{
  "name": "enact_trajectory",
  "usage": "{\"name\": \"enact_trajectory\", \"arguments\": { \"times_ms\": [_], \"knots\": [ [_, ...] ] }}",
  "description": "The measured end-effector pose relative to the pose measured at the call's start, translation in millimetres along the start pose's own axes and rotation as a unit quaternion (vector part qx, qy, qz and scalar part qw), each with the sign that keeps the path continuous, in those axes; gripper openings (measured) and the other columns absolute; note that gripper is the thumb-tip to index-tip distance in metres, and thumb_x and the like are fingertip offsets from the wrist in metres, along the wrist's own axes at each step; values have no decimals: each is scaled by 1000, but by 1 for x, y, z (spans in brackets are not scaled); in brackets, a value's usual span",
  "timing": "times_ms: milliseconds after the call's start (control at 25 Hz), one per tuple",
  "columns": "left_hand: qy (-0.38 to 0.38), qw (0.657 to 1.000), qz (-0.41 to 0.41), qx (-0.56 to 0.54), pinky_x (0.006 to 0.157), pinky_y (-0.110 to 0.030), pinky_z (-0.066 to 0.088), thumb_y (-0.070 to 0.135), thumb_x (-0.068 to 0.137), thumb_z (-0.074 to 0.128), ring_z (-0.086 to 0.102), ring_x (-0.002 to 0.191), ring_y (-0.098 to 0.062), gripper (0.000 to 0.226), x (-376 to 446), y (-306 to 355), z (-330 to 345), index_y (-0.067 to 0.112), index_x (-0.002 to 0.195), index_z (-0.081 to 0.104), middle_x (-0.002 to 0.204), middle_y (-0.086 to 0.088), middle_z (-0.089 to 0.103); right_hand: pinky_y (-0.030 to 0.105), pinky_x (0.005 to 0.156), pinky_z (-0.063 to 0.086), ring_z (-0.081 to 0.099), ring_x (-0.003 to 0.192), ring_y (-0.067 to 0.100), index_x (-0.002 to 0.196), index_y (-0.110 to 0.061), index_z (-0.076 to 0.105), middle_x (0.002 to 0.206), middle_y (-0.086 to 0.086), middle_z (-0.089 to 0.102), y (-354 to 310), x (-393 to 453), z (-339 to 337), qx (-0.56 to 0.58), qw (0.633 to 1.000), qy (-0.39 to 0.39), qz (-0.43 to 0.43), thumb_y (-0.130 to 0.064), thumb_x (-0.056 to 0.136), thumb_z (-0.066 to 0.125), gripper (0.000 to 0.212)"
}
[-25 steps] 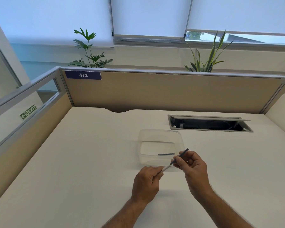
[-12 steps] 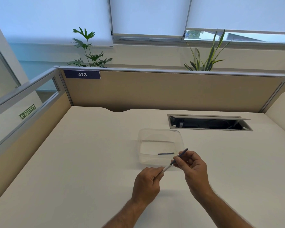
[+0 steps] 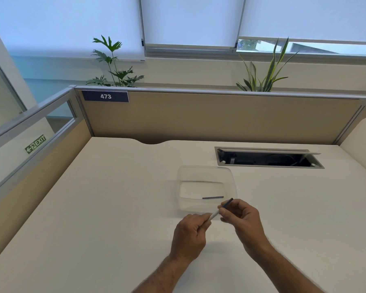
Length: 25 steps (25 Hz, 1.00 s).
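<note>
Head view: you are mid-step, in the lower middle of the frame. Your left hand (image 3: 190, 235) has its grip curled round the white end of a thin rod (image 3: 214, 215). Your right hand (image 3: 244, 220) pinches the rod's dark end (image 3: 229, 202) between thumb and fingertips. The rod is held in the air, slanting up toward the right, just above the near edge of the clear container (image 3: 179, 187), and it does not touch the counter (image 3: 114, 208).

What looks done: 1 short dark piece (image 3: 212, 197) already lies flat on the container's floor, near its front wall. It matches the dark end you are holding, so I judge that 1 piece has been pulled off and dropped in.

What looks left: the 2 parts of the rod in your hands sit in line. Your fingers cover the place where they meet, so I cannot tell whether the dark end has begun to slide off. By my reading, it has yet to come free and go into the container beside the first piece. After that, the white part in your left hand will need a place. I see no other rods waiting on the counter, so this may be the last one.

Further back are an open cable hatch (image 3: 268, 159) at the right and a partition with a plate reading 473 (image 3: 105, 96).
</note>
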<state>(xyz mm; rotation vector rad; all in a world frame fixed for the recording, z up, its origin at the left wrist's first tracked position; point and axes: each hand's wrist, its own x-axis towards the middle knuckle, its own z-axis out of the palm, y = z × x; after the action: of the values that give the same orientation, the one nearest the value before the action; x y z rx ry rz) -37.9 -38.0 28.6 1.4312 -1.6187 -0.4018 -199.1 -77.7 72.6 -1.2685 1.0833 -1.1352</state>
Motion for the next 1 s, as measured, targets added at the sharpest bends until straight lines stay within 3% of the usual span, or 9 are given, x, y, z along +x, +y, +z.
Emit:
{"name": "enact_trajectory", "arguments": {
  "times_ms": [160, 280, 400, 480, 640, 760, 1000],
  "knots": [
    [4, 1000, -7, -10, 67, -32, 56, 21, 92, 63, 63, 79, -10, 22, 0, -2, -2, 21, 114, 69, 93, 3, 75, 36, 79, 60, 73, 92, 21, 101, -19, 75, 97, 3, 78, 4, -2, -9, -64, 994, -70, 61, -8, 76, 83, 29],
    [15, 999, -29, -19, 69, -35, 55, 21, 90, 65, 63, 79, -11, 20, 0, -5, -3, 22, 109, 71, 93, 5, 75, 30, 74, 60, 73, 89, 14, 107, -24, 73, 97, -3, 78, 8, -4, -20, -122, 987, -61, 82, -11, 72, 86, 39],
    [23, 999, -41, -28, 66, -35, 54, 21, 87, 66, 62, 76, -12, 18, -2, -7, -3, 25, 104, 71, 86, 8, 74, 14, 55, 51, 72, 71, 9, 89, -26, 74, 77, -7, 76, 17, -1, -38, -258, 964, 40, 48, -16, 70, 86, 25],
    [21, 998, -47, -29, 64, -35, 53, 23, 87, 66, 61, 73, -12, 17, -2, -8, -4, 26, 103, 71, 82, 10, 73, 16, 59, 50, 70, 67, 12, 80, -21, 74, 69, -7, 73, 22, 3, -56, -341, 933, 97, 54, -19, 69, 86, 16],
    [15, 998, -52, -23, 63, -34, 52, 22, 87, 66, 59, 71, -10, 18, -3, -9, -3, 28, 103, 70, 78, 10, 71, 26, 58, 50, 65, 62, 9, 64, -19, 67, 61, -7, 69, 32, 0, -83, -464, 867, 66, 173, -45, 61, 86, 33],
    [9, 998, -55, -21, 62, -34, 51, 21, 87, 66, 58, 69, -11, 19, -3, -10, -2, 29, 103, 70, 75, 9, 70, 26, 55, 51, 65, 53, 13, 62, -15, 63, 57, -3, 70, 38, -5, -84, -478, 844, 25, 240, -56, 53, 85, 47],
    [0, 998, -56, -22, 63, -38, 52, 22, 88, 65, 59, 71, -15, 18, -4, -11, -4, 30, 103, 70, 76, 6, 71, 27, 58, 56, 70, 57, 15, 59, -14, 69, 56, -2, 71, 41, -2, -77, -476, 846, -7, 240, -35, 59, 85, 27]
  ]
}}
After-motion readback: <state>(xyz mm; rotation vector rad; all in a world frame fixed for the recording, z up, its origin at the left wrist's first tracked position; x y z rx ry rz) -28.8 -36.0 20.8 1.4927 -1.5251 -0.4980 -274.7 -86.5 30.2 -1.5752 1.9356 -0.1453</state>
